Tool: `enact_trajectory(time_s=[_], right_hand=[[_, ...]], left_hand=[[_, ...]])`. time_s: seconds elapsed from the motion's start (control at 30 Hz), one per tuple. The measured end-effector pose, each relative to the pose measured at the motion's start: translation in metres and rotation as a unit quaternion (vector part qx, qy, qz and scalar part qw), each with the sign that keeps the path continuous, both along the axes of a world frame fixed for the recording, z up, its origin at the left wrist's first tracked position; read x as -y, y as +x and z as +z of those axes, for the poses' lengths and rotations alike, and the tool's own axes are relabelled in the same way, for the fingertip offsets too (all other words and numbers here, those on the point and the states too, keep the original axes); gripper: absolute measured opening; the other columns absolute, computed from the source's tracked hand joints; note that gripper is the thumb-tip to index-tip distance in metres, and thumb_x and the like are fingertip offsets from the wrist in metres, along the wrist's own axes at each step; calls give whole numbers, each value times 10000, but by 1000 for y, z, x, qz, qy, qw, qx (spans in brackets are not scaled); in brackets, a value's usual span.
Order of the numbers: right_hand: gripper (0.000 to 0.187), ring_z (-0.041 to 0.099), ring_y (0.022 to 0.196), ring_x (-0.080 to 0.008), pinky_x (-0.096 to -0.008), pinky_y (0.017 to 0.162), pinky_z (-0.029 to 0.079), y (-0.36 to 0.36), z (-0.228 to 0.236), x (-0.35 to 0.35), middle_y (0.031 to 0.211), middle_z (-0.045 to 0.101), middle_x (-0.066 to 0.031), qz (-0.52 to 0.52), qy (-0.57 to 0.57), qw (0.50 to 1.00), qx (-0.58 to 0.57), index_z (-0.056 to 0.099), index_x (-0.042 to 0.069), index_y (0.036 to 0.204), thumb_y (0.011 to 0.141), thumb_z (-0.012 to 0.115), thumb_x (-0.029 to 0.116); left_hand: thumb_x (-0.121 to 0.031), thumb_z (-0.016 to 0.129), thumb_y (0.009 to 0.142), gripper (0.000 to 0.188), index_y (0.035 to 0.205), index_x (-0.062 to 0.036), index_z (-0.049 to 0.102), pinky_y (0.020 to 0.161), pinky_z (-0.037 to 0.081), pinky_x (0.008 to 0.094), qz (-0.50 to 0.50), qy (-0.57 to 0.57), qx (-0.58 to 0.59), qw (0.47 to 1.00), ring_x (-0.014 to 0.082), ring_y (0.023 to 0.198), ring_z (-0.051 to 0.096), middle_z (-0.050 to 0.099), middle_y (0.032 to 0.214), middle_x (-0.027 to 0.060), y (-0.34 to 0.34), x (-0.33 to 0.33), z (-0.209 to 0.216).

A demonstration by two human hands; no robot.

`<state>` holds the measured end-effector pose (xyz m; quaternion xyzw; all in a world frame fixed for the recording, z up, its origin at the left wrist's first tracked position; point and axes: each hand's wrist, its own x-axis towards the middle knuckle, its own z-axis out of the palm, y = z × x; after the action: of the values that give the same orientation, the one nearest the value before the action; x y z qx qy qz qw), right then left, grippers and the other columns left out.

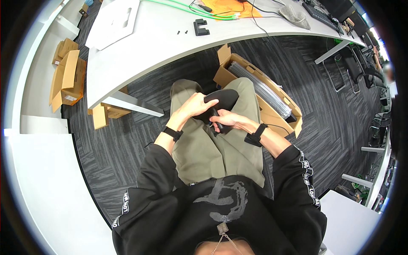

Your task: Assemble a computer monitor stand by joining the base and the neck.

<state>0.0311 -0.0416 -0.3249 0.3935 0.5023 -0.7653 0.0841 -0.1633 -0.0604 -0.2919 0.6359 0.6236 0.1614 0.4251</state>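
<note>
Over my lap I hold a black rounded piece [227,98] with a smooth, curved edge; its exact kind does not show. My left hand [196,105] grips its left side, the thumb laid across the top and the other fingers partly hidden. Just below it, my right hand [228,119] is closed round a short black handle-like part [217,122]. Whether that part is a separate tool or joined to the rounded piece, I cannot tell. Both hands rest close together between my knees, above the green-grey trousers [199,146].
Ahead is a white table [165,42] bearing a black bracket [201,27], small dark screws [182,32], green cables [204,13] and an orange sheet [225,7]. An open cardboard box [272,83] with plastic-wrapped contents stands right of my knees. More boxes [70,80] are at left.
</note>
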Motion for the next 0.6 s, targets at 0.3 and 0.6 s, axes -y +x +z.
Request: enact_trajectory(time_s=[0.3, 0.6], right_hand=[[237, 649, 562, -171, -307, 554, 541, 31, 41, 34, 757, 596, -52, 40, -21, 999, -4, 455, 20, 1126, 973, 555, 171], [254, 607, 674, -103, -257, 645, 501, 93, 81, 19, 814, 594, -23, -190, 29, 980, -47, 516, 34, 1160, 998, 574, 221]], left_hand=[[-458, 654, 911, 498, 911, 38, 701, 599, 481, 389, -12, 47, 12, 999, 213, 579, 612, 652, 685, 202, -8, 0, -15], [-460, 646, 937, 516, 1005, 49, 702, 720, 517, 324, -13, -53, 68, 996, 128, 758, 645, 723, 825, 62, -24, -13, -12]])
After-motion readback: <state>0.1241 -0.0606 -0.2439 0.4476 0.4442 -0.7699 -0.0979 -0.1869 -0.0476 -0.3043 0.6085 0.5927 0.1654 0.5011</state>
